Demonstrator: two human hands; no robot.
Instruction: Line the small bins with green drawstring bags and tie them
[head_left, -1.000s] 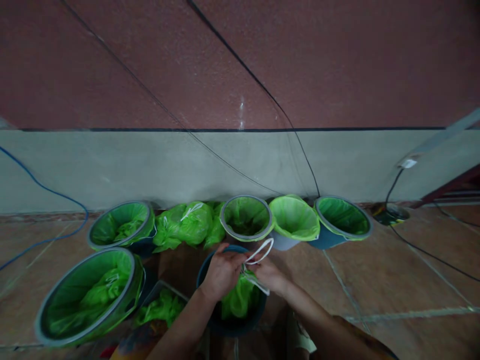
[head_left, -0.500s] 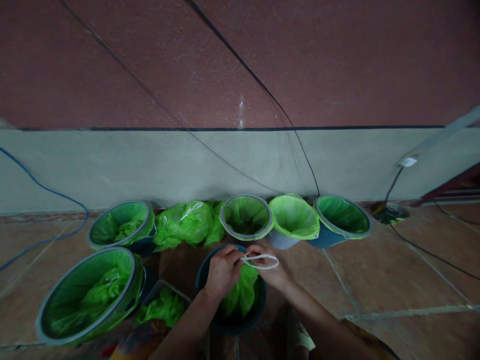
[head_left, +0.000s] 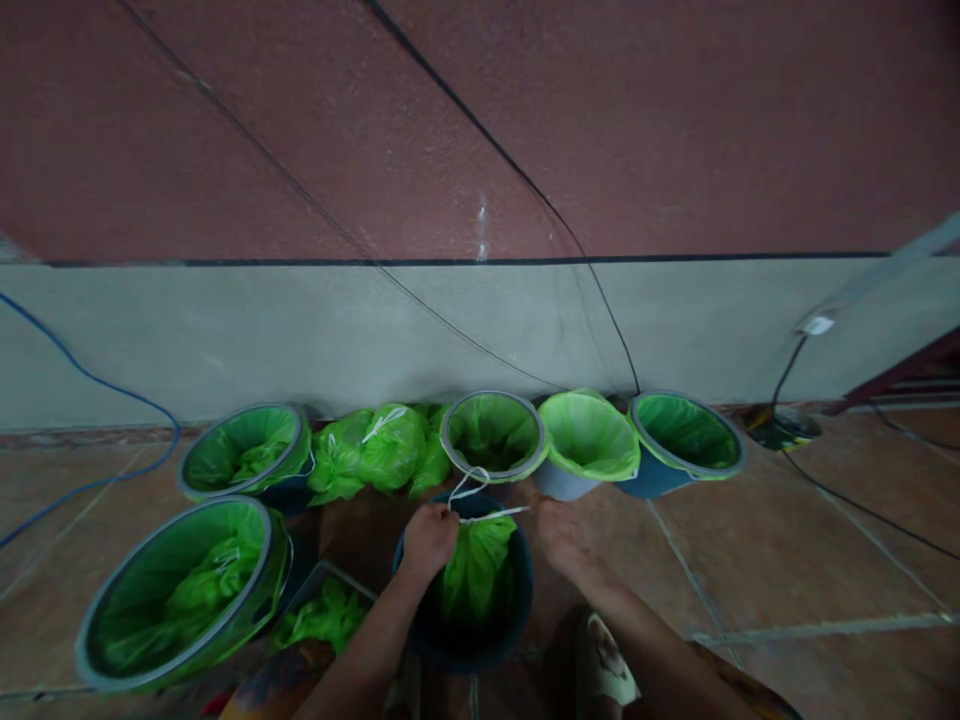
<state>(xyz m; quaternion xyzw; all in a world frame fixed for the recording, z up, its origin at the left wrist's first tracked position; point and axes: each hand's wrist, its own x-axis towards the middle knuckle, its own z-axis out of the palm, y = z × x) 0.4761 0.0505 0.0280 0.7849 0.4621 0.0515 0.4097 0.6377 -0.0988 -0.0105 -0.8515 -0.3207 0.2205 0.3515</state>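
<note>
A green plastic bag (head_left: 478,575) with its neck gathered stands inside a dark blue bucket (head_left: 480,657) in front of me. Round the bag's neck runs a white drawstring (head_left: 495,515), stretched nearly level, with a loose loop rising above its left side. My left hand (head_left: 430,540) is closed on the drawstring at the left of the neck. On the right, my right hand (head_left: 561,538) is closed at the string's other end, slightly blurred. The fingertips of both hands are partly hidden.
Along the wall stand green-lined buckets: a left one (head_left: 244,450), a middle one (head_left: 493,435), a pale one (head_left: 589,440) and a right one (head_left: 686,435). Tied green bags (head_left: 394,450) lie between them. A large lined bucket (head_left: 176,595) and a grey bin (head_left: 330,610) are nearer, left.
My hands have moved apart from their spot together over the bag, drawing the drawstring out straight. Its loop now stands up near my left hand.
</note>
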